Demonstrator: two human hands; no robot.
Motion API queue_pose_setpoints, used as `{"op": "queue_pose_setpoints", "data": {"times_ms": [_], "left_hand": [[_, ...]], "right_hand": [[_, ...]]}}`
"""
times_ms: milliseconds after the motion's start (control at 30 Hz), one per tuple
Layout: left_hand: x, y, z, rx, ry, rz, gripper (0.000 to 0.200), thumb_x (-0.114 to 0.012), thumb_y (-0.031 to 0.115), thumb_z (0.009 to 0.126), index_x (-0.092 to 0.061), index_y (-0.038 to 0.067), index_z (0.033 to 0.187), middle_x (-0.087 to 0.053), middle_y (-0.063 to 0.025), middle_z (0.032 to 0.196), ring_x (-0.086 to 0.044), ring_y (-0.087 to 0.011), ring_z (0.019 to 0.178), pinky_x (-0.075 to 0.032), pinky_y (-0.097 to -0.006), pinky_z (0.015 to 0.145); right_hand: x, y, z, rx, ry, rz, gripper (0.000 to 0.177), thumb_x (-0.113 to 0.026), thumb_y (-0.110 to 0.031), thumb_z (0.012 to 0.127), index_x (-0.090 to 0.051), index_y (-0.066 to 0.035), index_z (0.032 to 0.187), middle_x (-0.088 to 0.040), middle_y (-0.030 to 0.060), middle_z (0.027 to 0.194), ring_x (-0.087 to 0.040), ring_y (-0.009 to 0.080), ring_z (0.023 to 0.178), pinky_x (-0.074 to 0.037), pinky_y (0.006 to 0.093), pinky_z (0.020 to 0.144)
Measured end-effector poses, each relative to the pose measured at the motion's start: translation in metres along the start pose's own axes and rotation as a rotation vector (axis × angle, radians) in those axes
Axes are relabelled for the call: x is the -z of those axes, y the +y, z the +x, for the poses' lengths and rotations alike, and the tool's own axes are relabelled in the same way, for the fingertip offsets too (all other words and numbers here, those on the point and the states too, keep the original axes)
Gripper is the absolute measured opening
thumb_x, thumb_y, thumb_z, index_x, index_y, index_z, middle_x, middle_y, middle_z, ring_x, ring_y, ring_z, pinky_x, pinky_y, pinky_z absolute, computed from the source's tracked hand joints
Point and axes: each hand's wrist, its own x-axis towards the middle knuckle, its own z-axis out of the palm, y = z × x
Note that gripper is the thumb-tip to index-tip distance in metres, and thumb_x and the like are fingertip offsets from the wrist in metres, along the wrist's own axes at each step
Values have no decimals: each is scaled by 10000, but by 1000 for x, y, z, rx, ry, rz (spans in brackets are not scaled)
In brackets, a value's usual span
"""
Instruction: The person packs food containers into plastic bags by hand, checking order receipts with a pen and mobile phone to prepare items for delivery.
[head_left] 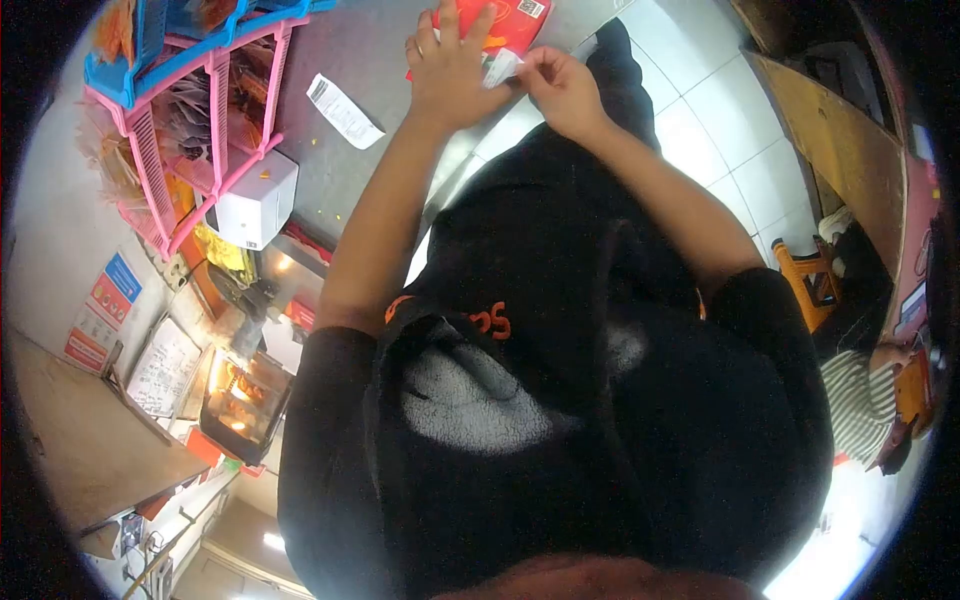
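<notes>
At the top of the view lies a red box [522, 22] with a printed code on one corner, on the grey table. My left hand [448, 75] lies flat over it with the fingers spread, covering much of its left part. At the box's near edge, my right hand [566, 95] pinches the corner of a small white paper slip [501, 68] between thumb and fingertips. The slip overlaps the red surface, beside my left thumb. A longer printed receipt [344, 112] rests on the table to the left of my left forearm.
A pink and blue plastic rack [215, 105] with packets stands at the left, near a white box-shaped device [262, 200]. Lower left is a lit glass cabinet [240, 395]. An orange stool [808, 280] and a person in a striped top [860, 405] are at the right.
</notes>
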Motion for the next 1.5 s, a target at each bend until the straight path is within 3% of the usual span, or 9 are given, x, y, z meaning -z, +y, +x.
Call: {"op": "queue_pose_setpoints", "data": {"times_ms": [233, 467, 600, 767, 1033, 1200, 1333, 1433, 1500], "left_hand": [[-6, -1, -2, -8, 69, -32, 922, -700, 437, 653, -330, 232, 1471, -133, -265, 1537, -284, -504, 1293, -277, -615, 1007], [25, 14, 5, 202, -62, -206, 818, -777, 401, 664, -502, 104, 1375, -165, -235, 1535, -218, -434, 1376, -209, -541, 1102], [-8, 6, -4, 170, 123, -58, 697, -647, 443, 758, -444, 273, 1403, -183, -182, 1543, -276, -438, 1322, -274, -592, 1017], [-8, 3, -7, 146, 138, -99, 705, -679, 440, 730, -481, 147, 1340, -280, -180, 1491, -308, -409, 1312, -285, -579, 999], [-15, 2, -51, 267, 270, -225, 761, -656, 544, 759, -473, 20, 1280, -340, -203, 1455, -232, -408, 1390, -142, -625, 1110], [-19, 14, -160, 485, 326, -574, 679, -560, 559, 872, -465, 37, 1297, -386, -189, 1423, -306, -397, 1352, -214, -550, 1117], [-26, 65, -272, 843, 231, -1735, 733, -461, 607, 920, -398, 50, 1392, -337, -165, 1479, -278, -337, 1388, -188, -514, 1138], [-55, 122, -336, 958, 30, -1514, 847, -242, 743, 893, -215, 178, 1524, -91, -110, 1597, -64, -343, 1464, -43, -518, 1164], [-47, 129, -373, 1192, -233, -1434, 780, -238, 729, 901, -221, 258, 1523, -89, -45, 1604, -76, -357, 1462, -58, -545, 1160]], "right_hand": [[1, 5, 13, -46, -38, 235, 134, -652, -140, 905, -631, -7, 908, -651, 20, 782, -587, 69, 694, -479, 233, 633], [18, -14, 21, 29, 43, -266, 320, -810, -222, 753, -620, -8, 897, -641, 91, 753, -606, 145, 646, -494, 279, 618], [31, -80, 36, 745, 203, -1030, 758, -902, -267, 551, -501, -65, 1162, -551, 134, 1103, -517, 300, 1030, -408, 444, 899], [-2, -144, 79, 803, -513, -1449, 1109, -901, -210, 474, -342, -200, 1431, -385, 129, 1407, -291, 349, 1377, -232, 575, 1120], [-30, -137, 106, 803, -875, -1553, 1035, -850, -310, 522, -348, -211, 1420, -448, 141, 1264, -414, 352, 1221, -320, 551, 1044], [-38, -139, 109, 886, -751, -1507, 854, -799, -419, 555, -512, -110, 1297, -513, 183, 1183, -470, 380, 1150, -364, 500, 982], [-44, -138, 141, 1135, -611, -1429, 821, -766, -518, 611, -537, -49, 1246, -587, 204, 1031, -555, 395, 974, -453, 507, 840], [-45, -149, 152, 941, -326, -1804, 978, -617, -788, 641, -500, -75, 1300, -570, 219, 1161, -557, 398, 1058, -436, 548, 865], [-40, -143, 154, 1285, -39, -1875, 1070, -562, -863, 616, -471, -31, 1282, -569, 182, 1170, -557, 398, 1063, -446, 558, 797]]}}
